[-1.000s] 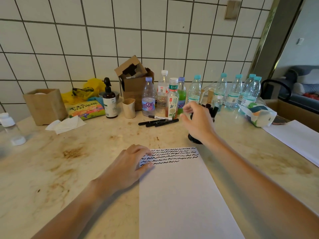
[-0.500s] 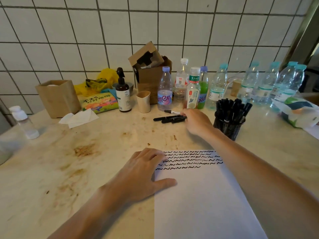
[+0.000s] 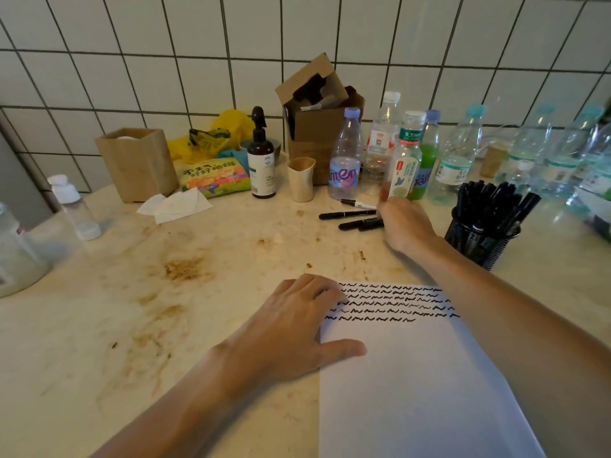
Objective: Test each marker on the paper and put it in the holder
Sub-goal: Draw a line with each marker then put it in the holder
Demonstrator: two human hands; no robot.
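A white paper (image 3: 413,375) lies in front of me, with rows of black squiggles (image 3: 396,302) across its top. My left hand (image 3: 291,332) presses flat on the paper's left edge, thumb spread. Several black markers (image 3: 344,214) lie on the counter beyond the paper. My right hand (image 3: 405,226) covers their right ends, its fingers curled down onto the nearest marker (image 3: 358,223). To the right of that hand stands a black mesh holder (image 3: 479,239), full of black markers.
A row of plastic bottles (image 3: 345,160), a dark pump bottle (image 3: 261,160), a small cup (image 3: 301,180) and a cardboard box (image 3: 317,127) stand along the tiled wall. A wooden box (image 3: 139,163), tissues (image 3: 175,204) and a white-capped bottle (image 3: 71,206) are at the left. The counter is stained.
My right hand came away from the holder and moved left to the loose markers, where its fingers now curl on their ends. My left hand has stayed on the paper.
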